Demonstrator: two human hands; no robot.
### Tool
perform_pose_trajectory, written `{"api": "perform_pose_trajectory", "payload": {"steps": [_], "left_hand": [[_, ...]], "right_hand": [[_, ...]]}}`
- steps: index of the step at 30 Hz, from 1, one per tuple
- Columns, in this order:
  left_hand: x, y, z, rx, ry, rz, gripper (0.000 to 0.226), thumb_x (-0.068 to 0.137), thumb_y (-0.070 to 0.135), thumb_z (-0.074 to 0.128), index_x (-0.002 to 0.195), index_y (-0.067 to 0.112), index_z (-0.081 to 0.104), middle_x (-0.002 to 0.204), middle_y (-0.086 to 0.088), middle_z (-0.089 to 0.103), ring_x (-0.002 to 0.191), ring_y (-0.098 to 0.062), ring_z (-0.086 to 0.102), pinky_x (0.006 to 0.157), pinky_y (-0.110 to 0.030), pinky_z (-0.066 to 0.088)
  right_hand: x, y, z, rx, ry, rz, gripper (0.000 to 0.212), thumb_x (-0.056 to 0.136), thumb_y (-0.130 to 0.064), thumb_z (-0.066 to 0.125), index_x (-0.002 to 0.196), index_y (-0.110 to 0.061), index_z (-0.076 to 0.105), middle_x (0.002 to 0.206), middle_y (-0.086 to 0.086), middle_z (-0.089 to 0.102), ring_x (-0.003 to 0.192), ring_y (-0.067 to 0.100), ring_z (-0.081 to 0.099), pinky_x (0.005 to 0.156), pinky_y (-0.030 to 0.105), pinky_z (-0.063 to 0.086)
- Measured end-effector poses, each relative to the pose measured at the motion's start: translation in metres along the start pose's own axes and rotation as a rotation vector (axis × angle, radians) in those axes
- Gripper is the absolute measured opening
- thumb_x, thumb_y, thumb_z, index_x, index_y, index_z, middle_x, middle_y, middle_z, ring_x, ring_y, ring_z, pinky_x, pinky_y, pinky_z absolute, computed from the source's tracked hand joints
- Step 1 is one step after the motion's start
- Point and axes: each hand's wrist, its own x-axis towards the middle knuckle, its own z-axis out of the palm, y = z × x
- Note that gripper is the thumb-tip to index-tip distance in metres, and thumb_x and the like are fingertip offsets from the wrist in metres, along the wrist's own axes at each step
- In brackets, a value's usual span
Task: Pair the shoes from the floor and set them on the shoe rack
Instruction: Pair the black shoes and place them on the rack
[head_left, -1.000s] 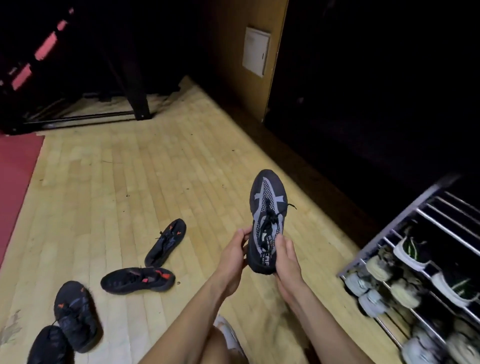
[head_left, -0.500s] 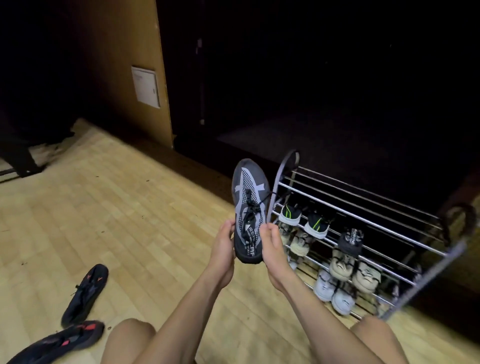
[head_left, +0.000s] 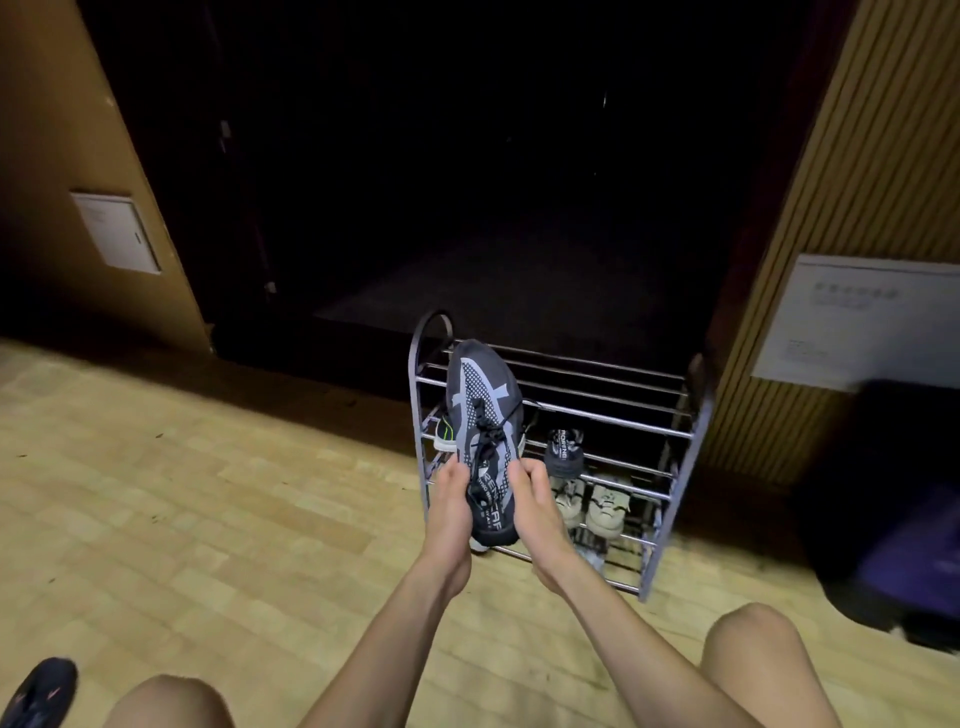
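Head view: I have my left hand (head_left: 450, 512) and right hand (head_left: 535, 512) curled round the heel of a black-and-grey mesh sneaker (head_left: 483, 431), thumbs on its laced tongue, toe up before the tubular metal shoe rack (head_left: 670, 447) on the wooden floor (head_left: 208, 493).

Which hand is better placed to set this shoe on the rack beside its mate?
Probably right. Both hands grip the grey shoe, but the right hand is nearer the matching shoe on the shoe rack; the left hand sits farther away.
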Motion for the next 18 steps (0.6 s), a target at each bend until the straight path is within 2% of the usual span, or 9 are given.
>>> {"api": "perform_pose_trajectory", "payload": {"steps": [2, 5, 10, 13, 15, 18], "left_hand": [[0.0, -0.01, 0.012, 0.016, -0.007, -0.05, 0.047, 0.094, 0.042, 0.048, 0.137, 0.021, 0.05, 0.132, -0.003, 0.062, 0.123, -0.02, 0.058, 0.108, -0.047, 0.043], [-0.003, -0.014, 0.028, 0.024, -0.031, -0.117, 0.034, 0.103, 0.023, 0.042, 0.136, 0.017, 0.048, 0.124, -0.004, 0.067, 0.116, -0.02, 0.063, 0.101, -0.042, 0.049], [0.005, -0.028, 0.043, 0.043, -0.092, -0.172, 0.03, 0.103, 0.021, 0.044, 0.132, 0.014, 0.049, 0.121, -0.006, 0.069, 0.112, -0.022, 0.065, 0.102, -0.044, 0.048], [0.014, -0.042, 0.047, 0.063, -0.095, -0.182, 0.029, 0.103, 0.018, 0.043, 0.13, 0.012, 0.051, 0.119, -0.008, 0.069, 0.111, -0.025, 0.066, 0.1, -0.045, 0.05], [0.021, -0.053, 0.049, 0.078, -0.095, -0.2, 0.025, 0.103, 0.016, 0.042, 0.125, 0.017, 0.053, 0.116, -0.004, 0.071, 0.109, -0.022, 0.066, 0.097, -0.042, 0.051], [0.036, -0.073, 0.049, 0.142, -0.116, -0.224, 0.028, 0.103, 0.018, 0.042, 0.129, 0.02, 0.053, 0.119, -0.001, 0.07, 0.11, -0.019, 0.066, 0.1, -0.043, 0.05]], "right_hand": [[-0.002, 0.005, -0.016, 0.012, 0.012, 0.016, 0.022, 0.104, -0.041, 0.041, 0.108, -0.023, 0.051, 0.099, -0.007, 0.061, 0.085, -0.003, 0.055, 0.076, 0.015, 0.043], [-0.001, 0.017, -0.035, 0.0, 0.032, 0.044, 0.024, 0.102, -0.046, 0.04, 0.106, -0.026, 0.051, 0.099, -0.005, 0.061, 0.092, 0.011, 0.055, 0.084, 0.03, 0.044], [0.006, 0.03, -0.057, 0.038, 0.04, 0.121, 0.029, 0.102, -0.051, 0.039, 0.11, -0.027, 0.053, 0.114, -0.002, 0.065, 0.111, 0.014, 0.06, 0.102, 0.036, 0.045], [0.011, 0.041, -0.062, 0.02, 0.066, 0.154, 0.029, 0.102, -0.05, 0.038, 0.109, -0.025, 0.052, 0.115, 0.002, 0.064, 0.111, 0.018, 0.06, 0.101, 0.038, 0.045], [0.015, 0.05, -0.064, 0.005, 0.097, 0.165, 0.03, 0.103, -0.047, 0.039, 0.11, -0.021, 0.053, 0.114, 0.005, 0.064, 0.111, 0.019, 0.06, 0.098, 0.035, 0.044], [0.025, 0.066, -0.066, 0.004, 0.131, 0.222, 0.031, 0.103, -0.046, 0.04, 0.114, -0.021, 0.054, 0.113, 0.0, 0.065, 0.109, 0.015, 0.061, 0.099, 0.034, 0.045]]}}
